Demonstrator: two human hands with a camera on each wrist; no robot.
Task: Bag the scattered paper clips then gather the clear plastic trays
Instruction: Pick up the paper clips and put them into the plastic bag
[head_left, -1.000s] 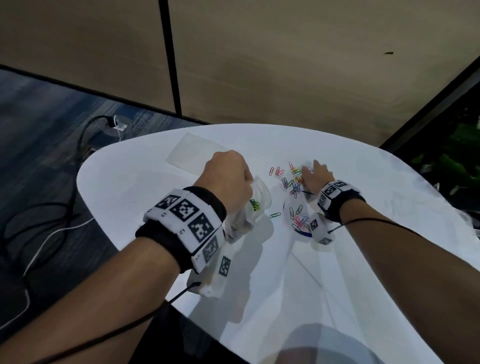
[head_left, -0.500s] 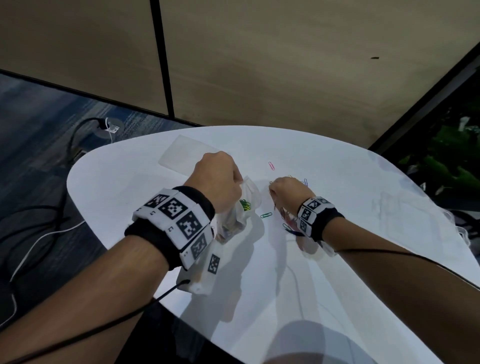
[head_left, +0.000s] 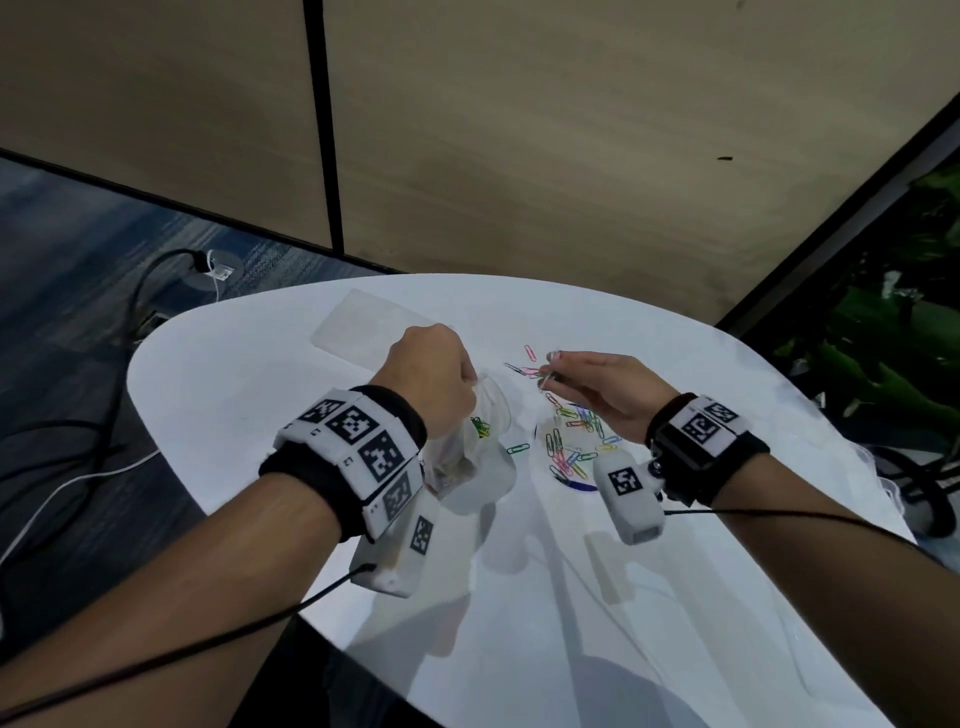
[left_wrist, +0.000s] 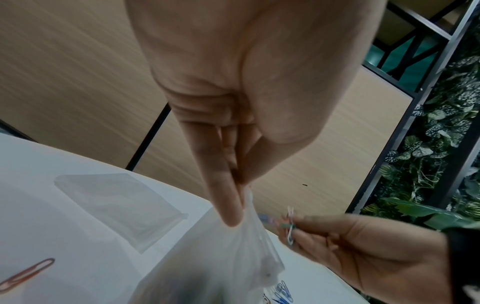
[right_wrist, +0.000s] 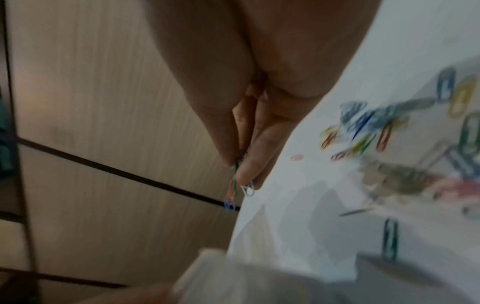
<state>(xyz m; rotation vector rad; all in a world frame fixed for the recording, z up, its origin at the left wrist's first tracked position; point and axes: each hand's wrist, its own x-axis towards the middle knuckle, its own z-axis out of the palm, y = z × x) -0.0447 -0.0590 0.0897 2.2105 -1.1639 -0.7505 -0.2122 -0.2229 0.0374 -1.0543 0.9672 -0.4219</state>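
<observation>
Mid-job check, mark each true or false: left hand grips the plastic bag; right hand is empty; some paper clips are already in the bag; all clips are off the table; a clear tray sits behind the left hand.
1. The left hand grips the plastic bag: true.
2. The right hand is empty: false, it pinches a few paper clips.
3. Some clips are in the bag: true, green ones show through.
4. All clips are off the table: false, many loose clips remain.
5. A clear tray lies behind the left hand: true.

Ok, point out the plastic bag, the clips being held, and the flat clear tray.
plastic bag (left_wrist: 241, 257), left wrist view, on its upper side wall.
held paper clips (left_wrist: 290, 230), left wrist view, mid-bundle at the right hand's fingers.
clear tray (head_left: 363, 325), head view, on its flat middle.
</observation>
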